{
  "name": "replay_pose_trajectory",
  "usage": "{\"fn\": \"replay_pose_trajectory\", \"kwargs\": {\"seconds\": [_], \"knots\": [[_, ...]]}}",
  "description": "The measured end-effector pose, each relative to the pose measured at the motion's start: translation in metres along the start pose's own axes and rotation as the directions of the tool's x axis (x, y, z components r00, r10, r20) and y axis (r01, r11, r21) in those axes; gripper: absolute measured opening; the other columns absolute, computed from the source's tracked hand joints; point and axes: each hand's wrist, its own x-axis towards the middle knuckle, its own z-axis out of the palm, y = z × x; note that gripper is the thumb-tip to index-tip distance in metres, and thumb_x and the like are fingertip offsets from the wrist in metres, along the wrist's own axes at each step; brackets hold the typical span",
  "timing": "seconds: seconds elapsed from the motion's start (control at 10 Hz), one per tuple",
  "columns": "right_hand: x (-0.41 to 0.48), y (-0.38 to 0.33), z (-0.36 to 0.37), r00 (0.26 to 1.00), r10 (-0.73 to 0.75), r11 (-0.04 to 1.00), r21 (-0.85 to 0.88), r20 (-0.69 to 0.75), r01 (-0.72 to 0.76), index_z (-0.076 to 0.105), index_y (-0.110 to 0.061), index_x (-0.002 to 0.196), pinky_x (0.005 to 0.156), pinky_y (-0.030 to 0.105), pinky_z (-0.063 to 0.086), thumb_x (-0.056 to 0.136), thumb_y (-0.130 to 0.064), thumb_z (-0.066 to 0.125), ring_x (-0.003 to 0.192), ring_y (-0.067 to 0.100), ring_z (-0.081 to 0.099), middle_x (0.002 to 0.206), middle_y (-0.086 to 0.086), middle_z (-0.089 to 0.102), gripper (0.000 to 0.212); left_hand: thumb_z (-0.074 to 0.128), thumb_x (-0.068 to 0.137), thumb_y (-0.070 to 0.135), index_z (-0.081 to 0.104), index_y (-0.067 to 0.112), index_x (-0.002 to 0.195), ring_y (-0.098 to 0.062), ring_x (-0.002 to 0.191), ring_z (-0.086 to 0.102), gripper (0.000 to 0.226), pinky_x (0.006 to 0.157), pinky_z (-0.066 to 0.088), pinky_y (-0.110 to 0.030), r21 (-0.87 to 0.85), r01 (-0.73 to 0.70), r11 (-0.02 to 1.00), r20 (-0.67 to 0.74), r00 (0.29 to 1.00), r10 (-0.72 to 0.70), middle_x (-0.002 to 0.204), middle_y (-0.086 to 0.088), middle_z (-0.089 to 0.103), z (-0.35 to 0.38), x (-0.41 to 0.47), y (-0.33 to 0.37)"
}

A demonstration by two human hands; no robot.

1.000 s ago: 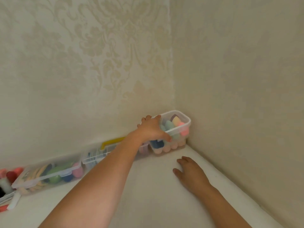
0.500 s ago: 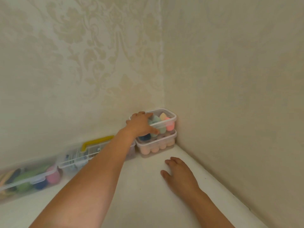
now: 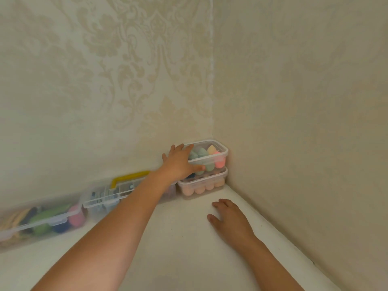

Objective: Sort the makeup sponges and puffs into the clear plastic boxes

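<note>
My right hand [image 3: 228,224]: palm down on the white surface [image 3: 178,238], fingers relaxed, close together. Farther, my left hand [image 3: 179,162]: fingers spread over the top clear box [image 3: 221,162], thumb on its near wall. That box holds coloured sponges [image 3: 210,153] and sits stacked on the lower box [image 3: 210,182] in the far right corner.

Left hand [image 3: 180,162] on upper box [image 3: 219,152]; right hand [image 3: 228,221] flat.
</note>
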Motion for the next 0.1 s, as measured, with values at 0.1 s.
{"fn": "replay_pose_trajectory", "kwargs": {"seconds": [0.1], "knots": [[-0.0009,0.0017,-0.0037,1.000,0.007,1.000,-0.003,0.003,-0.007,0.038,-0.024,0.143,0.114,0.024,0.021,0.096,-0.041,0.044,0.141,0.012,0.024,0.153,-0.005,0.027,0.050,0.067,0.084,0.035,0.042,0.020,0.139,-0.023,0.136,0.029,0.063,0.113,0.022,-0.036,-0.142,-0.110,0.984,-0.215,0.973,0.078,0.145,-0.007,0.037,0.0039,-0.0339,-0.0130]]}}
